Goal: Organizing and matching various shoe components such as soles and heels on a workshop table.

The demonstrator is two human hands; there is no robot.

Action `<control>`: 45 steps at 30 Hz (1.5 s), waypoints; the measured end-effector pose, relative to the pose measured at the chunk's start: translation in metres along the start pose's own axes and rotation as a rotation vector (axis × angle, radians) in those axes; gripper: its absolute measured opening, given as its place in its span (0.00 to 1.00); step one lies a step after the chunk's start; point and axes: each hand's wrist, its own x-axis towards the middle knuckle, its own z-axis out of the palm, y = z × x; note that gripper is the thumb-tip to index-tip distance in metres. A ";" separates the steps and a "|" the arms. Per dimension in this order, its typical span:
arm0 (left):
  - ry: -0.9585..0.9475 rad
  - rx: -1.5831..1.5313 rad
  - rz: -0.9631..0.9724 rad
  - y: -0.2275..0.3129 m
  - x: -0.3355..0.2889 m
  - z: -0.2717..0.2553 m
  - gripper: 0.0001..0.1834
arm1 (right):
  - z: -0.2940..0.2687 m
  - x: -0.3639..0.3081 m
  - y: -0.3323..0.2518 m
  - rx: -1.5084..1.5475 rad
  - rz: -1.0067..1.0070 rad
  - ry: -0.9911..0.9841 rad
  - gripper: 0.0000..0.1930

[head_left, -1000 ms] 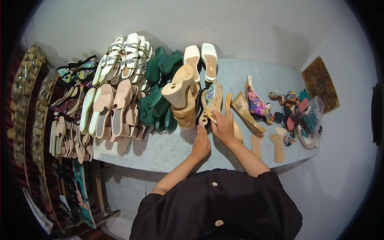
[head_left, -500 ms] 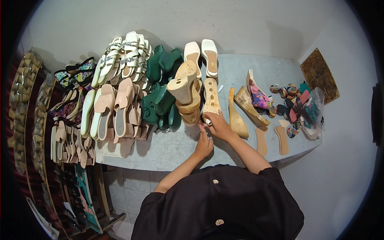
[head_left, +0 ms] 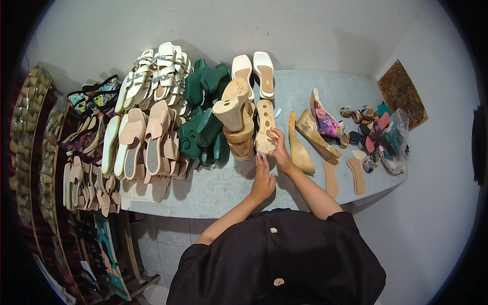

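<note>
Over my remote feed, a person's two bare hands meet at a pale holed sole (head_left: 264,133) lying on a blue-grey table (head_left: 203,195), just right of a stack of chunky wooden platforms (head_left: 239,114). The left hand (head_left: 262,180) is open, fingers extended, tips at the sole's near end, grasping nothing I can see. The right hand (head_left: 280,152) is half curled at its right edge; I cannot tell whether it grips. By my reading, the strapped white sandals (head_left: 165,71) and pink slides (head_left: 133,134) at left look complete. One wedge wears floral fabric (head_left: 326,122); two wooden wedges (head_left: 302,155) nearby are bare. The sole's visible face shows neither covering nor straps, so it looks unfinished; how much remains, I cannot judge.
</note>
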 end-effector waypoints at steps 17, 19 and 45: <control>0.023 0.142 0.221 0.003 -0.007 0.003 0.40 | -0.065 -0.082 -0.008 -1.157 0.651 0.316 0.37; 0.011 0.229 0.256 0.007 -0.009 0.002 0.38 | -0.066 -0.082 -0.008 -1.117 0.630 0.325 0.36; 0.160 0.641 -0.071 0.006 0.003 0.019 0.38 | -0.081 -0.083 -0.068 -0.775 0.132 0.316 0.22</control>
